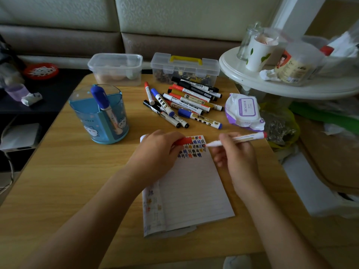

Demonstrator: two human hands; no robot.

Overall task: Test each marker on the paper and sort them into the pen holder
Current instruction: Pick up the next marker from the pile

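Right hand [237,152]: the fingers are curled around the red marker [242,137], which lies slanted, with its tip to the lower left and its red end to the upper right.
Marker tip: it touches the top of the paper [194,191], among rows of small coloured test marks.
Left hand [155,150]: it rests on the top left of the paper and pinches the red cap [183,141], near the marker tip.
Pen holder [81,117]: blue, upright on the surface [58,181], well to the left of both hands; one blue marker [103,102] leans inside.
Other markers [184,103]: a loose pile behind the hands, near the pack of wipes [244,111].
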